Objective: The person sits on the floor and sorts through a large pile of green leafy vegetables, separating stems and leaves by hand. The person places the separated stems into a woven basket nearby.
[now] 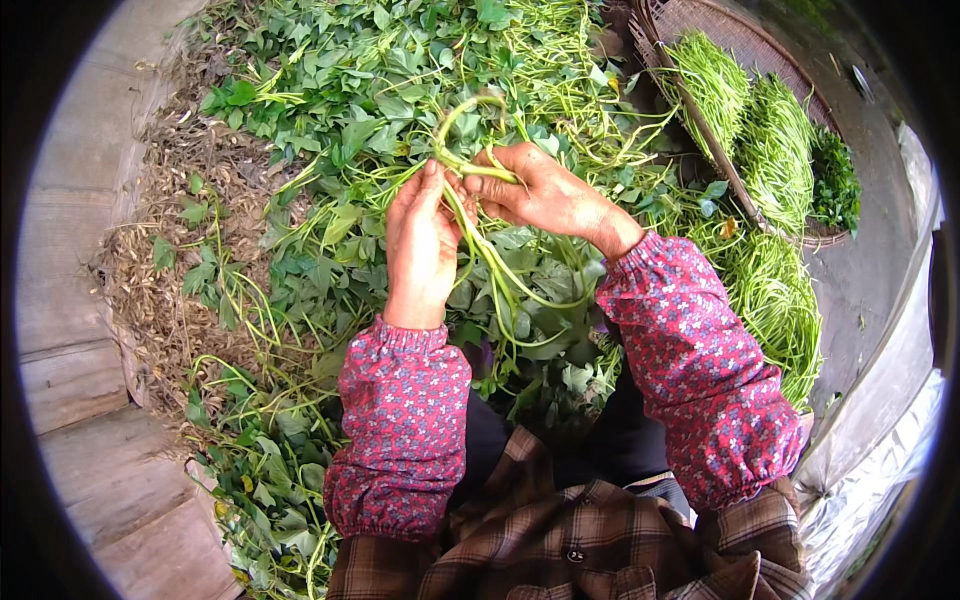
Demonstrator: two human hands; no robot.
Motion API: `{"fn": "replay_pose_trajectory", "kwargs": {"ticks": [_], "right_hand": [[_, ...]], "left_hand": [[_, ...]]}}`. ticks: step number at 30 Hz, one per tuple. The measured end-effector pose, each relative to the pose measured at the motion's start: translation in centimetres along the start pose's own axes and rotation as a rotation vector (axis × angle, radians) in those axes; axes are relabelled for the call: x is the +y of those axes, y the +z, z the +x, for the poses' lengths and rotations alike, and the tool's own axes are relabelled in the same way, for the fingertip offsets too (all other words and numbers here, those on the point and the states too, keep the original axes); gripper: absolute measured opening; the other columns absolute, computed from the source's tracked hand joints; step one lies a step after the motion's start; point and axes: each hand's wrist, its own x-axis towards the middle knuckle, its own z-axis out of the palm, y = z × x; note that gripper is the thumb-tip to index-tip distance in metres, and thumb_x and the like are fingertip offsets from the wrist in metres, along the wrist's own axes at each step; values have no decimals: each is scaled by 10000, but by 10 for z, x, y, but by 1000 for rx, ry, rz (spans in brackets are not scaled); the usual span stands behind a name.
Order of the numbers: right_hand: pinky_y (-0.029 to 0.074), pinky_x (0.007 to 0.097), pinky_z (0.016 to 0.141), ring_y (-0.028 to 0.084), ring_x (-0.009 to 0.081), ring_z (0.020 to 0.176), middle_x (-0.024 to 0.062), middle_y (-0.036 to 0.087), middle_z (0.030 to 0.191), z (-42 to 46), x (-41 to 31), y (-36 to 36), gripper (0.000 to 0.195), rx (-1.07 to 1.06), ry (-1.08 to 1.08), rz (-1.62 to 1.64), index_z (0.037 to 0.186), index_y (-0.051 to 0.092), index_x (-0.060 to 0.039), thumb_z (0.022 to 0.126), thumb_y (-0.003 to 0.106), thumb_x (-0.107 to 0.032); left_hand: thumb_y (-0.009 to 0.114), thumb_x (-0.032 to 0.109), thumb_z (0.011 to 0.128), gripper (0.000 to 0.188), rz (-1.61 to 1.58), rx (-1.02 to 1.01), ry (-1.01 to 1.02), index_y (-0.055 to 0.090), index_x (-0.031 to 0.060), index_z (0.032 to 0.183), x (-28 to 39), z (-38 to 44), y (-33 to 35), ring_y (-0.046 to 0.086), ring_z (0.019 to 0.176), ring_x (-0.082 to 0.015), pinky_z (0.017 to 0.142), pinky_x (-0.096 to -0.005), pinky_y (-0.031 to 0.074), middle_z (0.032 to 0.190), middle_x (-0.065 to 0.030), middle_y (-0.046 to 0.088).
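A green leafy vine (pixel 474 238) with long stems is between my two hands, its thick upper end curling in a loop above them. My left hand (pixel 424 240) holds it upright, thumb up, with the fingertips partly hidden behind the stems. From the right, my right hand (pixel 544 187) pinches a thick stem piece (pixel 491 172) between thumb and fingers, close to the left fingertips. Lower stems hang in curves over a large heap of leafy vines (pixel 390 97). Both forearms wear red flowered sleeve covers.
At the right, a round woven basket (pixel 757 37) holds bundles of bare green stems (pixel 772 157) and dark green leaves (pixel 835 180). More stems (pixel 772 300) lie below it. A wooden stick (pixel 697 124) crosses the basket's edge. Dry brown plant litter (pixel 195 277) and stone slabs (pixel 75 277) are at left.
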Motion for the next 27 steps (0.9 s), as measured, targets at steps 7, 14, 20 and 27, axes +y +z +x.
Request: {"fn": "replay_pose_trajectory", "kwargs": {"ticks": [7, 14, 20, 27], "right_hand": [[487, 297, 549, 597, 177, 588, 114, 641, 711, 4, 51, -68, 136, 469, 149, -708, 884, 643, -19, 809, 599, -123], [463, 252, 617, 539, 76, 639, 27, 619, 681, -4, -3, 15, 146, 128, 10, -55, 810, 632, -17, 744, 707, -124], [485, 271, 599, 593, 88, 614, 71, 662, 687, -1, 6, 2, 58, 181, 29, 149, 786, 686, -62, 754, 651, -94], [431, 319, 516, 547, 197, 517, 123, 563, 559, -6, 7, -20, 112, 202, -52, -131, 762, 653, -32, 753, 667, -143]], "left_hand": [[474, 205, 899, 135, -125, -80, -47, 487, 92, 826, 11, -6, -6, 439, 640, -135, 531, -257, 342, 707, -6, 454], [549, 174, 876, 117, -30, 58, 37, 561, 65, 915, -4, 3, -9, 525, 639, -96, 570, -257, 453, 791, 1, 566], [537, 176, 883, 163, 129, -42, 12, 561, 49, 981, 4, -2, 1, 582, 770, -125, 710, -292, 494, 888, -38, 609], [586, 83, 843, 118, 535, -194, 108, 583, 2, 929, -4, 2, 0, 530, 651, -80, 617, -213, 440, 783, -10, 591]]}}
